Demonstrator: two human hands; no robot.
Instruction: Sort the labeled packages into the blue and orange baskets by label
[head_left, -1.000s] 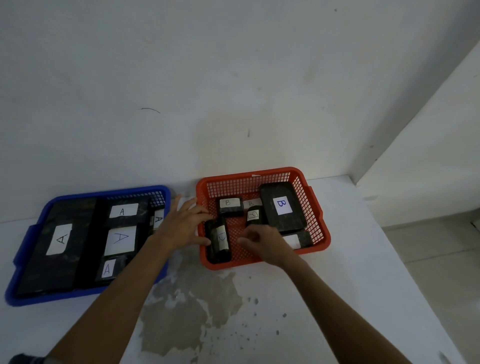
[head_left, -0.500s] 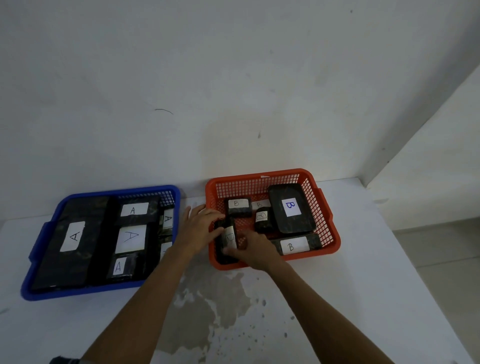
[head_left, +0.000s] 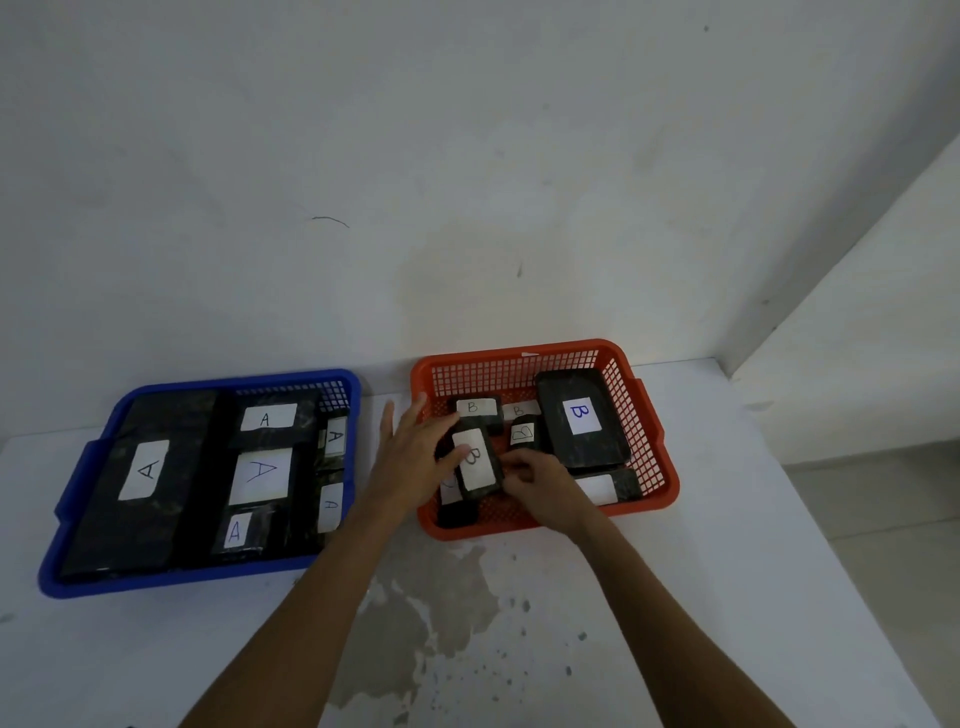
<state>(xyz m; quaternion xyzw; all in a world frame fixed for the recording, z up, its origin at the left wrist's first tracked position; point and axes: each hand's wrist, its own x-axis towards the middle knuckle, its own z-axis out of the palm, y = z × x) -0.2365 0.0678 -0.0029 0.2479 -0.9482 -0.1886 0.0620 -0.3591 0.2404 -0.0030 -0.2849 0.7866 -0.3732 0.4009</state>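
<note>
The blue basket at the left holds the A packages, flat and with labels up so they can be read. The left hand has its thumb on a B package and some fingers under it, the other fingers spread. The right hand, fingers curled, pinches the right edge of this package. Both hold it low inside the orange basket, probably to lay it flat among the other B packages.

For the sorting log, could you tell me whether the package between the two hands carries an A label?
No, the label on that package in the orange basket reads B.
</note>
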